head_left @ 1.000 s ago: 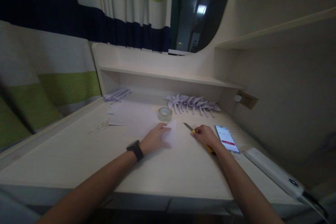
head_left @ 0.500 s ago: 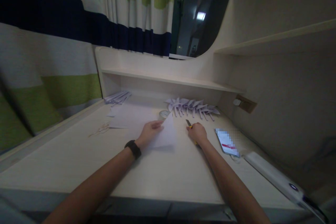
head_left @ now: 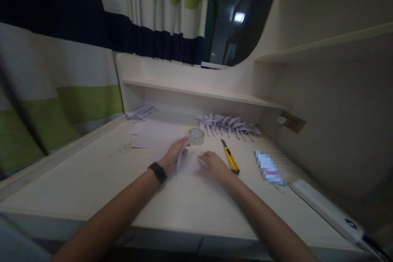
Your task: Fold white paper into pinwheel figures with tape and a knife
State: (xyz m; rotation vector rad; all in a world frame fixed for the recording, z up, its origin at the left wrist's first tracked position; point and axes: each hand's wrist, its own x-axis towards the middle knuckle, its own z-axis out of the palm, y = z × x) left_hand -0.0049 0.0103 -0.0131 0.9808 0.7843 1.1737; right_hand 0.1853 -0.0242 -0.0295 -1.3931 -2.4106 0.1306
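My left hand [head_left: 175, 157], with a black watch on the wrist, grips the raised left edge of a small white paper sheet [head_left: 188, 163] on the pale desk [head_left: 92, 180]. My right hand [head_left: 211, 164] lies flat on the same sheet, pressing it down. A yellow utility knife [head_left: 230, 157] with its blade out rests on the desk just right of my right hand, free of it. A clear tape roll [head_left: 196, 136] stands just behind the sheet.
A phone [head_left: 268, 168] lies to the right of the knife, and a long white device [head_left: 325, 208] near the right edge. Folded paper pinwheels [head_left: 227, 123] line the back under a shelf. More paper [head_left: 153, 134], scissors [head_left: 123, 148] and paper strips [head_left: 139, 111] sit at left.
My right hand let go of the yellow knife, which now lies on the desk, and moved left onto the sheet. My left hand lifted the sheet's edge and holds it.
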